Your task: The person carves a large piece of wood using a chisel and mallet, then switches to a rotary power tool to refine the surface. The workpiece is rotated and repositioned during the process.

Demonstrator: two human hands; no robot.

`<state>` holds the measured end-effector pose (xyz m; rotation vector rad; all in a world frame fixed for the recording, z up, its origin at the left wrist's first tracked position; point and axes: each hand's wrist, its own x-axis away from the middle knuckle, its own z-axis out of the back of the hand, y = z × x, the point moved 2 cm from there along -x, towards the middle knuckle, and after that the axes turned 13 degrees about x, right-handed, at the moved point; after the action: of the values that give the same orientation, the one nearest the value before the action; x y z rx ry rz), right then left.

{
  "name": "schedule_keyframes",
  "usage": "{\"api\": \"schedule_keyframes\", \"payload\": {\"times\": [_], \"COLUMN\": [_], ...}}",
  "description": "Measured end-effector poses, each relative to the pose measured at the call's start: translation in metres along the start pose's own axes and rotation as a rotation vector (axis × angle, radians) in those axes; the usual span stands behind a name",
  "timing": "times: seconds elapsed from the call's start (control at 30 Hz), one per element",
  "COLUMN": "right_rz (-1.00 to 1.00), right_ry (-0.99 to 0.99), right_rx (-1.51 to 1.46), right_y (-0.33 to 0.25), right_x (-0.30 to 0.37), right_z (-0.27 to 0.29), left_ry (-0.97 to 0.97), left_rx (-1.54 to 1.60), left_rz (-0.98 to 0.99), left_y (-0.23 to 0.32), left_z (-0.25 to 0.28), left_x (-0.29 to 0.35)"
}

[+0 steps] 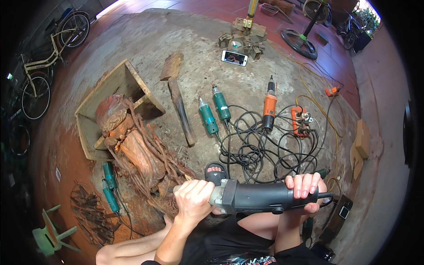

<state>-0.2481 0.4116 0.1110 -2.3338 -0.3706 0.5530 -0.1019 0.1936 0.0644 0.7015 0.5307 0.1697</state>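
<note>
A large black die grinder (265,197) lies crosswise in front of me, held up above my lap. My left hand (193,199) is wrapped round its grey metal neck. At the other end, where the cord leaves, my right hand (304,191) grips the black body. Just beyond my left hand a reddish-brown wood carving (140,152), with a carved head and long root-like strands, leans on a tilted wooden box (104,83). My left hand covers the grinder's tip, so I cannot tell whether it touches the wood.
Two green die grinders (207,116) and an orange one (270,108) lie ahead among tangled black cables (247,154). An orange power strip (301,123), a wooden mallet (178,106) and a propped phone (234,58) are farther out. Several chisels (92,214) lie left, near a green stool (49,238).
</note>
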Motion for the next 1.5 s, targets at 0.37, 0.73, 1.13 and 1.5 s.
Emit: {"api": "schedule_keyframes", "payload": {"times": [0.37, 0.73, 1.13, 1.5], "right_rz": [-0.008, 0.001, 0.021, 0.004], "right_ry": [0.083, -0.038, -0.076, 0.025], "right_rx": [0.027, -0.001, 0.009, 0.046], "right_y": [0.001, 0.009, 0.012, 0.01], "right_x": [0.0, 0.0, 0.001, 0.005], "right_z": [0.004, 0.018, 0.019, 0.006], "left_ry": [0.009, 0.01, 0.007, 0.034], "left_rx": [-0.008, -0.033, -0.023, 0.008], "left_rz": [0.007, 0.051, 0.065, 0.064], "left_y": [0.003, -0.003, -0.003, -0.004], "left_z": [-0.008, -0.01, -0.009, -0.011], "left_x": [-0.005, 0.002, 0.012, 0.016]}}
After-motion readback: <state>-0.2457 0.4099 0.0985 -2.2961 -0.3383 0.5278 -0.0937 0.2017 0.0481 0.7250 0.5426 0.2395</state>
